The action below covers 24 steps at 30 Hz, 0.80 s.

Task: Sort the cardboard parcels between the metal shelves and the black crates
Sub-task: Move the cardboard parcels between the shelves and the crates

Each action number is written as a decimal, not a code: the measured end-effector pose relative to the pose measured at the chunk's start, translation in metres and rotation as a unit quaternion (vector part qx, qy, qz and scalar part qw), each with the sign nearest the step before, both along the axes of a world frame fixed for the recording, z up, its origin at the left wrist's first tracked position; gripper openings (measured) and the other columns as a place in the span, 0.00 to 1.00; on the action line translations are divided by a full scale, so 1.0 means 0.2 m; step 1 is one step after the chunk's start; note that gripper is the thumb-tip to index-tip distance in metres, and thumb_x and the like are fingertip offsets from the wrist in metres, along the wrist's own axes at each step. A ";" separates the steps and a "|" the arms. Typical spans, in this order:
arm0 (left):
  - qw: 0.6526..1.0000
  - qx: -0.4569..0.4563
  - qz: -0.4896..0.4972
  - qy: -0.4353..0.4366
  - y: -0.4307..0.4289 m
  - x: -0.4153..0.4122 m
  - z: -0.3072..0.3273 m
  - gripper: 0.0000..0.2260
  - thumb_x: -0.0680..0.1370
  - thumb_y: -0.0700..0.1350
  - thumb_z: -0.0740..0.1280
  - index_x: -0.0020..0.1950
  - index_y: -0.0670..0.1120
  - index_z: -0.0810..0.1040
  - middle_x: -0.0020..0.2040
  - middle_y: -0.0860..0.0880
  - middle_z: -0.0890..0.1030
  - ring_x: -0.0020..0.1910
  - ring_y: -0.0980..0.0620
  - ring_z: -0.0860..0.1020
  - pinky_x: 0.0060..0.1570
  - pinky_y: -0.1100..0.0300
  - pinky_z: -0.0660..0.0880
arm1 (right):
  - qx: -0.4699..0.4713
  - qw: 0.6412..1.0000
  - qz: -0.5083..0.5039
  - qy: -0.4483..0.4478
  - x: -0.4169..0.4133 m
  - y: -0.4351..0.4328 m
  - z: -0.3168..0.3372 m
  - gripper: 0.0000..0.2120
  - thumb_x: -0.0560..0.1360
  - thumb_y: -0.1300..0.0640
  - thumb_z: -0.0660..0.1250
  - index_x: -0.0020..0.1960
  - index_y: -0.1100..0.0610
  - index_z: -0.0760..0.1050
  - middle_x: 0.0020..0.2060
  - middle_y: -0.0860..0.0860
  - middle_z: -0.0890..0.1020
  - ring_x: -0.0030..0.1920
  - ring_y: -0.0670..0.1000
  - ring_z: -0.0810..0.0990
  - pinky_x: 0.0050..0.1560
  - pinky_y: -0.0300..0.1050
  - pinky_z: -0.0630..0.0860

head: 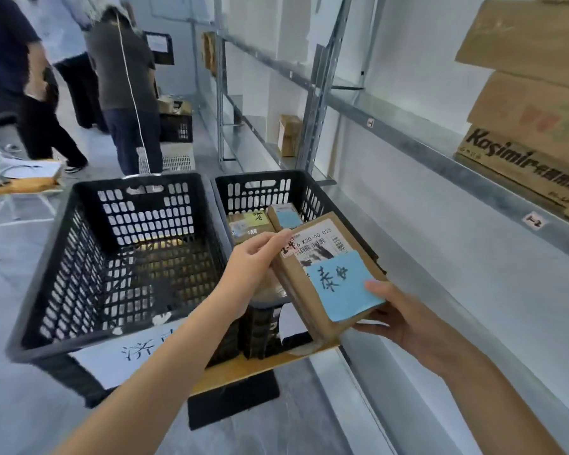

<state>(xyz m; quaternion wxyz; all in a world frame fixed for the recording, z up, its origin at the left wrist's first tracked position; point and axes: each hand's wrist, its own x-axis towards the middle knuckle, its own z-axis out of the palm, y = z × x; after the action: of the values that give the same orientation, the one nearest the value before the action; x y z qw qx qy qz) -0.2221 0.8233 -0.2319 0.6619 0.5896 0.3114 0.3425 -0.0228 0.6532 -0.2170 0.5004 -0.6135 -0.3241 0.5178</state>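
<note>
I hold a brown cardboard parcel [312, 277] with a white shipping label and a blue handwritten note above the near rim of the right black crate [312, 195]. My left hand [257, 261] grips its far left corner, thumb on top. My right hand [398, 310] holds its near edge from below, thumb on the blue note. Two smaller parcels [253, 224] lie inside the right crate. The left black crate [79, 244] stands beside it, with something yellowish at its bottom.
Metal shelves [408, 139] run along the right, with large cardboard boxes [532, 103] stacked at the upper right and a small box [289, 134] farther back. Three people [125, 80] stand at the far left near more crates. A small table [20, 182] is at left.
</note>
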 end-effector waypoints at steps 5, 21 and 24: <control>1.000 -0.013 0.005 0.017 0.19 -0.02 -0.07 0.21 0.71 0.70 0.67 0.53 0.57 0.84 0.52 0.51 0.86 0.54 0.55 0.83 0.57 0.56 0.74 | -0.014 0.999 0.007 0.030 -0.03 0.20 -0.03 0.20 0.69 0.43 0.73 0.59 0.48 0.83 0.58 0.57 0.84 0.56 0.53 0.83 0.51 0.43 0.81; 0.974 0.030 0.192 0.121 0.83 0.26 -0.27 0.17 0.82 0.43 0.63 0.70 0.47 0.74 0.65 0.53 0.78 0.63 0.57 0.75 0.58 0.70 0.70 | -0.041 0.991 -0.031 0.123 0.28 1.21 -0.23 0.29 0.65 0.47 0.77 0.61 0.58 0.78 0.53 0.57 0.86 0.55 0.53 0.85 0.61 0.51 0.79; 0.966 0.027 0.208 0.151 0.92 0.33 -0.32 0.18 0.82 0.44 0.63 0.73 0.48 0.72 0.67 0.52 0.77 0.65 0.56 0.74 0.66 0.58 0.72 | -0.061 0.988 -0.030 0.138 0.32 1.44 -0.34 0.27 0.65 0.47 0.77 0.60 0.57 0.78 0.49 0.56 0.87 0.51 0.52 0.86 0.55 0.48 0.81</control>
<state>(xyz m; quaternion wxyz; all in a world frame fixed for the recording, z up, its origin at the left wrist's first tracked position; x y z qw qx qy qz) -0.1553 1.0079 -0.2968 0.5048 0.5743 0.5145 0.3882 0.0419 0.9412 -0.2848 0.5172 -0.5752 -0.2014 0.6010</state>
